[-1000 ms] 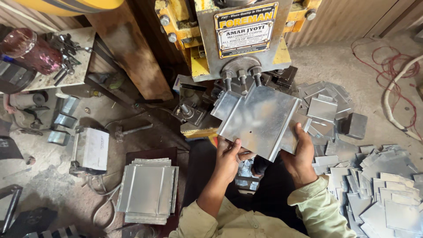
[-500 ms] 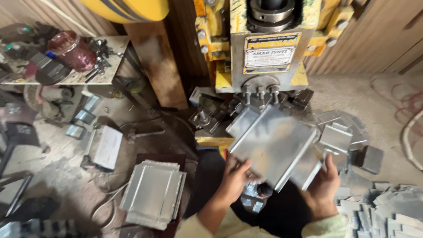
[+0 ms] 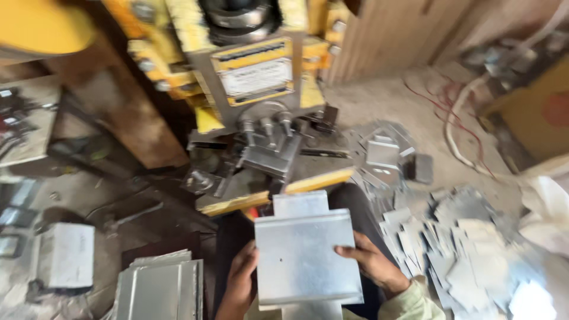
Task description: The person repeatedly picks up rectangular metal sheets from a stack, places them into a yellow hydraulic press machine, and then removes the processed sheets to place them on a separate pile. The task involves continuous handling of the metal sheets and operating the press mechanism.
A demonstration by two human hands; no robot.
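Observation:
I hold a flat cross-shaped galvanised metal sheet (image 3: 303,256) level in front of me, below the press. My left hand (image 3: 240,284) grips its left edge with the fingers under it. My right hand (image 3: 372,265) grips the right edge, thumb on top. The yellow press machine (image 3: 255,71) stands just beyond the sheet, and its grey die (image 3: 269,155) is bare. The whole view is blurred by head motion.
A stack of bent metal sheets (image 3: 159,290) lies at my lower left. A heap of small flat metal blanks (image 3: 468,255) spreads on the floor at right. A white box-shaped part (image 3: 65,255) sits at far left, and red cables (image 3: 450,112) run behind.
The sheet came away from the press die and was drawn back toward me, turned level and square. The camera swung to the right and down.

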